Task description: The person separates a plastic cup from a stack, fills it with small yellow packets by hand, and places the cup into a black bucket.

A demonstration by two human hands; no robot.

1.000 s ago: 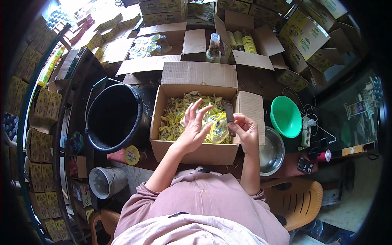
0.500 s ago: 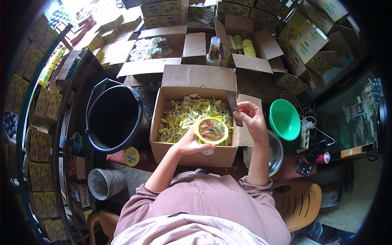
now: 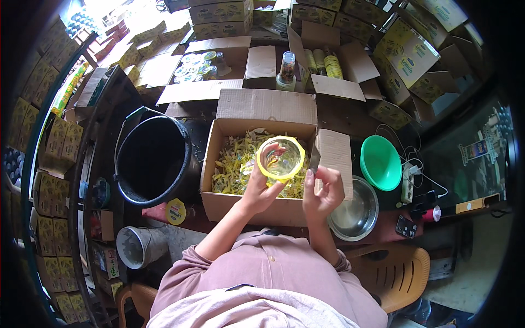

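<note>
A clear plastic cup with a yellow rim is gripped in my left hand, its mouth turned up toward me. My right hand pinches a flat dark blade, which looks like a knife and points up and away just right of the cup; its handle is hidden in my fingers. Both hands are over the near side of an open cardboard box. Thin yellow and clear plastic trimmings fill that box.
A black bucket stands left of the box, with a grey bucket nearer me. To the right are a green bowl and a clear bowl. Stacked cups and open cartons line the back.
My right hand has come down and nearer me with the blade, from beside the box's right flap to its near right corner. The cup has tilted and risen slightly toward the far side.
</note>
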